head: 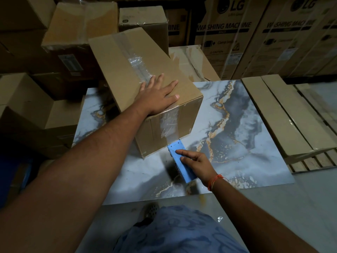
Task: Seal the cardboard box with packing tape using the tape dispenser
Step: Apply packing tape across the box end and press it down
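A brown cardboard box lies on a marble-patterned slab, turned at an angle. Clear packing tape runs along its top seam and down the near side. My left hand rests flat on the box's top near its front edge, fingers spread. My right hand grips a blue tape dispenser, forefinger stretched along its top. The dispenser's front end sits at the bottom of the box's near side, where the tape strip ends.
Stacked cardboard boxes crowd the left and back. Large washing machine cartons stand behind. Flat long cartons lie on a wooden pallet to the right. Grey floor with a round drain lies near my body.
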The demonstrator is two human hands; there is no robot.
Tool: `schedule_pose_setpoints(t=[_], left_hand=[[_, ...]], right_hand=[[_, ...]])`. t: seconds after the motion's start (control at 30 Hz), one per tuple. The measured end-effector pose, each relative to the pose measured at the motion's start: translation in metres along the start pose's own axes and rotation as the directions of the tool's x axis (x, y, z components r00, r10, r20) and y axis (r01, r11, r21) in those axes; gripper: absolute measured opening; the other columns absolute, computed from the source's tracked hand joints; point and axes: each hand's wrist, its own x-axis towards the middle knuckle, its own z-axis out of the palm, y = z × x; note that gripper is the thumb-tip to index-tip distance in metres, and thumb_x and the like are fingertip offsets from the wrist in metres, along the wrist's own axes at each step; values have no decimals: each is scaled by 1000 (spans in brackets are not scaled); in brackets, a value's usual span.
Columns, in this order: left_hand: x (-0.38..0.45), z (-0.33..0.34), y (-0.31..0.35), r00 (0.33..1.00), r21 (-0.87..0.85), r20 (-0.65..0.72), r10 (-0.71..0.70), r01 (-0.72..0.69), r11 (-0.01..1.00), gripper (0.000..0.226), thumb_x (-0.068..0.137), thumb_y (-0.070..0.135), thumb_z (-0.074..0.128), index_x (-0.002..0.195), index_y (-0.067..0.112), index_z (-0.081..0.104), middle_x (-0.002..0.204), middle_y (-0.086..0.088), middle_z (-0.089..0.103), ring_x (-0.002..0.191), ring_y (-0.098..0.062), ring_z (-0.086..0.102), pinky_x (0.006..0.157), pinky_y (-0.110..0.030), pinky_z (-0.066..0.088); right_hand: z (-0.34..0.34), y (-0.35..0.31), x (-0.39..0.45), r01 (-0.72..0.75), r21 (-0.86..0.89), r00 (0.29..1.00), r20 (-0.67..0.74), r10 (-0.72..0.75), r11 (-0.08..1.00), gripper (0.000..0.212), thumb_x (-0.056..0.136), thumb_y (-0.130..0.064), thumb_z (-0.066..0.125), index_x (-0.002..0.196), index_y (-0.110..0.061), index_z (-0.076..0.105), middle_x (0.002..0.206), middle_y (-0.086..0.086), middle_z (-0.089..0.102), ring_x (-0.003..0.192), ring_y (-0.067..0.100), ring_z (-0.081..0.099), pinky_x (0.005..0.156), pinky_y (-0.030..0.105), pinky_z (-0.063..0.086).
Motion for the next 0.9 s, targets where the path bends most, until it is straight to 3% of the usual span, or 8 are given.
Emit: schedule_pose_setpoints(t=[0.17, 0.47, 0.6, 0.73, 0.9], left_hand=[[1, 0, -1, 1000, 16, -1, -1, 1, 1000, 66, 92, 77, 20, 154, 59, 5, 172, 0, -6, 157, -28, -7, 123, -56, -2], [2, 0, 1, 1000, 33, -5, -10, 10, 999, 66, 93, 77, 20, 154, 58, 4, 172, -1, -5, 157, -29, -6, 123, -56, 0], [2, 0, 1, 1000, 24, 8, -13, 13, 1000, 66, 93, 76, 21, 154, 58, 4, 172, -1, -6, 157, -28, -6, 123, -56, -1], [2, 0, 1, 1000, 21, 6, -13, 12, 1000, 66, 93, 76, 20, 154, 58, 4, 172, 0, -6, 157, -28, -6, 123, -55, -1], [3, 2, -1, 1000, 18, -4, -12, 13, 1000, 67, 92, 78, 19, 154, 58, 4, 172, -1, -6, 157, -27, -6, 123, -55, -1]], right_hand=[[-8, 2, -17, 7, -22, 1000, -21, -7, 1000, 23, 94, -14, 66, 113, -22, 78, 113, -4, 76, 90, 7, 66, 81, 22, 52], [-17, 1, -46, 105, -155, 994, -25, -110, 982, 30, 97, -18, 61, 123, -29, 72, 124, -14, 70, 106, 3, 67, 84, 15, 51], [-12, -6, -36, 69, -199, 996, -34, -77, 977, 31, 97, -18, 60, 124, -28, 71, 126, -11, 69, 98, 0, 66, 80, 12, 47], [-2, -16, -21, -6, -180, 998, -61, -5, 984, 30, 96, -18, 60, 121, -27, 73, 124, -4, 71, 95, 10, 66, 78, 19, 50], [6, -29, -2, -82, -168, 992, -103, 66, 982, 29, 93, -15, 61, 117, -22, 75, 122, 2, 73, 88, 11, 64, 75, 21, 49]])
